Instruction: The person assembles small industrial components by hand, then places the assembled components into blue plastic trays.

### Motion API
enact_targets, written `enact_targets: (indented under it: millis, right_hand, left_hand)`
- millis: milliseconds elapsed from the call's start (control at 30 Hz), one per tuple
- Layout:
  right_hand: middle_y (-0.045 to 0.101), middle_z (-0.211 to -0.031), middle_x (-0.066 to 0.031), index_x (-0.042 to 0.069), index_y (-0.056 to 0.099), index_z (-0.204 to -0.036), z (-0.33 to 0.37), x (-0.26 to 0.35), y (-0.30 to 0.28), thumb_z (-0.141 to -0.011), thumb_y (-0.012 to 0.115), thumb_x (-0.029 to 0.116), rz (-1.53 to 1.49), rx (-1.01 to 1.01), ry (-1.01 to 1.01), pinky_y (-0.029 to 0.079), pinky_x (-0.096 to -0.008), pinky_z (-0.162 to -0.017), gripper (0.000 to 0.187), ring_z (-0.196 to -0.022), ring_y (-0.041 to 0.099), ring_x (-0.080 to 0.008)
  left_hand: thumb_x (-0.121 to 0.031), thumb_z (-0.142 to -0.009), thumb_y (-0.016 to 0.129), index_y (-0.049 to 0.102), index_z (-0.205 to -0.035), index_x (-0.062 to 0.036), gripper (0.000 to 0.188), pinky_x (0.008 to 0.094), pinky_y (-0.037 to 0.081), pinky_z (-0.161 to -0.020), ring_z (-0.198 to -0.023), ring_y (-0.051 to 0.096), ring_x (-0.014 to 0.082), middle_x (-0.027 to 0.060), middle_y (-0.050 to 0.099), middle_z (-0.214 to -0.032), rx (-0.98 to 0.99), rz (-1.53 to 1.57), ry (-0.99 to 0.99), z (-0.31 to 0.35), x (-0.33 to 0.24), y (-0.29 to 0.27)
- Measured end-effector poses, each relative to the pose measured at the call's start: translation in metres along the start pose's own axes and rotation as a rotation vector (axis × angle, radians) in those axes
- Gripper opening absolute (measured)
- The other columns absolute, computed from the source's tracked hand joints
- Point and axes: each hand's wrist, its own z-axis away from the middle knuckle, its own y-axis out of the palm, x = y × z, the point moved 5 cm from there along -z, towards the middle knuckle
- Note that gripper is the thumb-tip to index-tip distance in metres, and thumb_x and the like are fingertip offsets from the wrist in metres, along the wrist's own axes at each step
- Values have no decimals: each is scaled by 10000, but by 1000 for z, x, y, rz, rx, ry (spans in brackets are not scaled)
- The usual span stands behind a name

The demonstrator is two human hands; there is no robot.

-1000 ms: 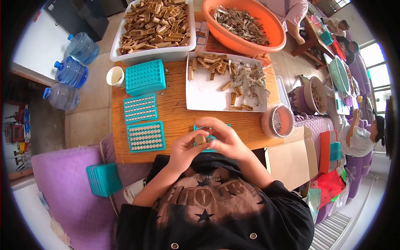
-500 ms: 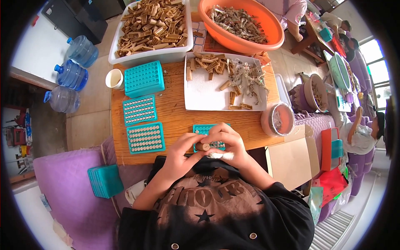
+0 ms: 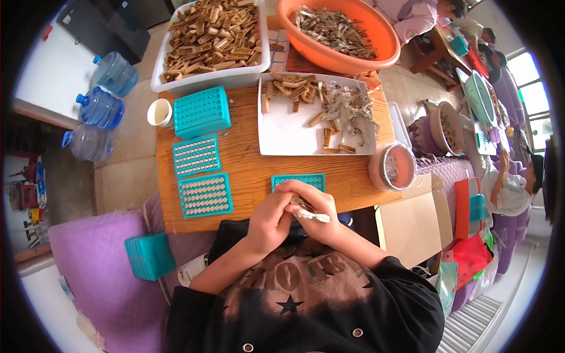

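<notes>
My left hand point(image 3: 271, 222) and my right hand point(image 3: 318, 209) meet in front of my chest, over the table's near edge, fingers closed together. Between them a short brown cylinder point(image 3: 296, 201) barely shows; the fingers cover most of it. A white, crinkled strip point(image 3: 312, 216) sticks out below my right fingers, which are closed on it. Just beyond the hands lies a teal rack point(image 3: 299, 178), partly covered by them. To the left, two teal racks hold rows of small parts: silvery tips in one point(image 3: 196, 156), pale round ends in the other point(image 3: 206, 195).
A white box lid point(image 3: 288, 132) holds brown pieces and clear-wrapped bits. Behind stand a bin of brown pieces point(image 3: 215, 41) and an orange basin point(image 3: 385, 50). A stacked teal rack point(image 3: 202, 112), a cup point(image 3: 160, 112) and a pink-lined tub point(image 3: 393, 167) stand around. People sit at right.
My hands have drawn closer together and closed over the brown cylinder, whose pale end showed before. The left hand has shifted right; more of the near teal rack shows.
</notes>
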Motion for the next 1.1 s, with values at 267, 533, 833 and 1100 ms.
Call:
enact_targets:
  millis: [267, 533, 833, 1100]
  right_hand:
    - [658, -833, -86, -7, 653, -925, 2, -41, -144, -796, 626, 14, 430, -296, 303, 496, -260, -737, 133, -811, 630, -140]
    - [645, -923, -161, 36, 655, -934, 23, -92, -234, -723, 599, 43, 1018, -140, 450, 478, -398, -795, 218, -873, 606, -329]
    - [626, -885, -184, 1, 640, -890, 18, -90, -229, -687, 631, 33, 1069, -135, 466, 480, -393, -778, 206, -876, 594, -340]
    - [638, -872, -167, 2, 646, -952, 22, -77, -234, -739, 630, 49, 765, -178, 526, 507, -352, -691, 219, -770, 631, -287]
  left_hand:
    - [-53, -798, 673, 564, -1013, -22, 243, 287, 474, -680, -765, 620, 197, 110, 627, -863, 188, 149, -207, 5, 25, -10]
    - [-76, -714, 770, 655, -832, -24, 174, 212, 401, -593, -672, 546, 98, 47, 610, -746, 247, 402, -302, 7, 36, -22]
    - [-158, -778, 731, 630, -816, -32, 166, 221, 389, -654, -732, 518, 110, 40, 566, -797, 269, 449, -329, 8, 37, -14]
    - [-224, -894, 602, 543, -853, -50, 188, 223, 378, -682, -740, 447, 93, 29, 517, -853, 281, 730, -378, 12, 41, -2]
